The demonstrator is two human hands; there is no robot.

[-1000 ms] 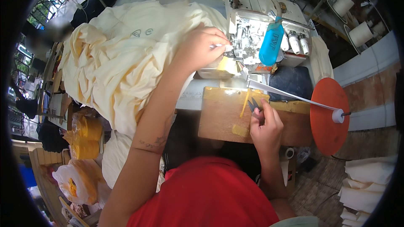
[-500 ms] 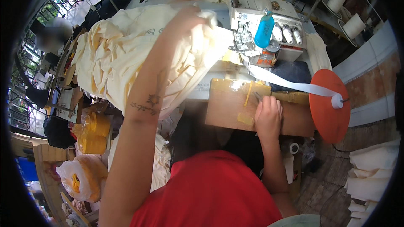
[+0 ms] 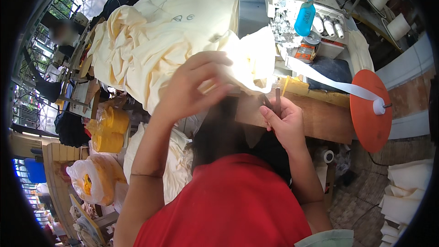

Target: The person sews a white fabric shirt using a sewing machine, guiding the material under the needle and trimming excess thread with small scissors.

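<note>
My left hand (image 3: 194, 84) is raised just over the near edge of a large heap of cream fabric (image 3: 151, 41), fingers apart and a little blurred, with nothing seen in them. A lit corner of that fabric reaches to the white sewing machine (image 3: 292, 0). Closed around a small dark two-bladed tool that looks like thread snips (image 3: 277, 99), my right hand (image 3: 289, 121) is just below the fabric's edge, over the brown board (image 3: 320, 116). The grip hides the tool's lower part.
White tape (image 3: 320, 74) runs from an orange disc reel (image 3: 372, 114) to the machine. A blue bottle (image 3: 304, 19) and white thread cones (image 3: 328, 26) stand on the machine. Yellow rolls (image 3: 107, 130) and a plastic bag (image 3: 93, 180) sit at left. Folded cream cloth (image 3: 407, 192) lies at right.
My left hand has let go of the fabric at the far side and come back toward me. The fabric's corner now hangs nearer. My right hand has turned, its tool pointing up.
</note>
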